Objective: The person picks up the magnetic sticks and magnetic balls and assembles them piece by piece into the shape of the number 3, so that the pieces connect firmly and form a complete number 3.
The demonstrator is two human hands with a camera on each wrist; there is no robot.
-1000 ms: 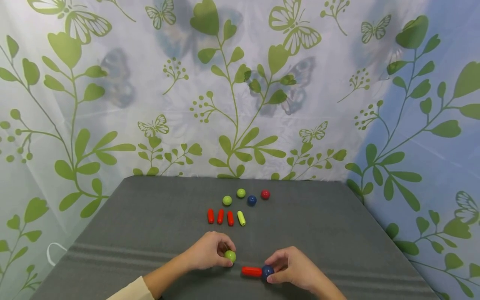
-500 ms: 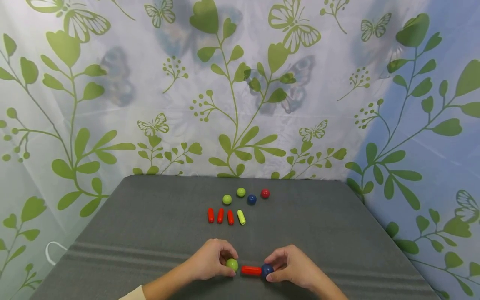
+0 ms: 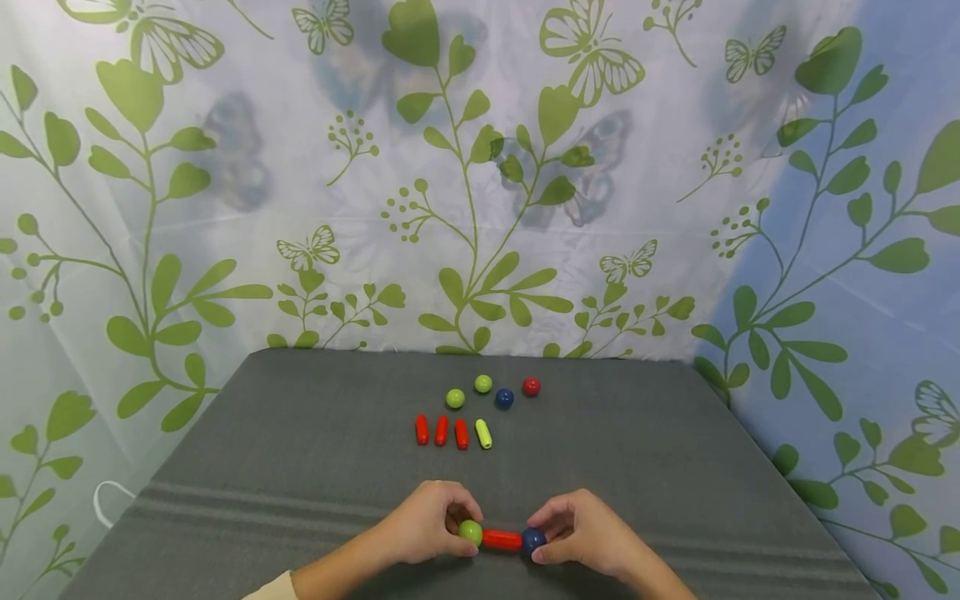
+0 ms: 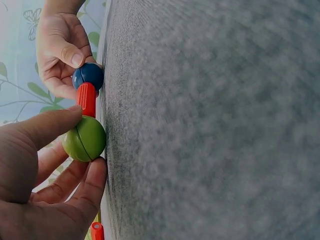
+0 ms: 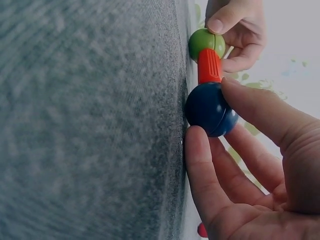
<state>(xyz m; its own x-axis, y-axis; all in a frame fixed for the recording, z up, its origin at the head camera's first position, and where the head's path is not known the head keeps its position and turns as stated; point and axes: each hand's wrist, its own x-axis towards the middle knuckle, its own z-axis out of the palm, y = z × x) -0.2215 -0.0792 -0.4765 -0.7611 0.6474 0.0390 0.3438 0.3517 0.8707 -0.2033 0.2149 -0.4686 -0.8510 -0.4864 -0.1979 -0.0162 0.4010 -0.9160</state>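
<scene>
My left hand (image 3: 431,523) pinches a green ball (image 3: 470,532) between thumb and fingers, low over the grey cloth. A blue ball (image 3: 533,541) is pinched in my right hand (image 3: 585,533). Between the two balls lies a red ribbed rod (image 3: 502,540), one end against each ball. In the left wrist view the green ball (image 4: 85,139), red rod (image 4: 86,99) and blue ball (image 4: 88,77) form one line. The right wrist view shows the blue ball (image 5: 211,109) near, with the red rod (image 5: 210,66) reaching to the green ball (image 5: 206,45).
Farther back on the grey table (image 3: 315,450) lie several red rods (image 3: 441,432) and one yellow-green rod (image 3: 483,434). Behind them sit two green balls (image 3: 483,383), a blue ball (image 3: 505,398) and a red ball (image 3: 532,386). A patterned curtain (image 3: 360,275) hangs behind the table.
My left hand has moved right and toward me with the green ball, which now meets the free end of the red rod. The right hand has stayed almost still.
</scene>
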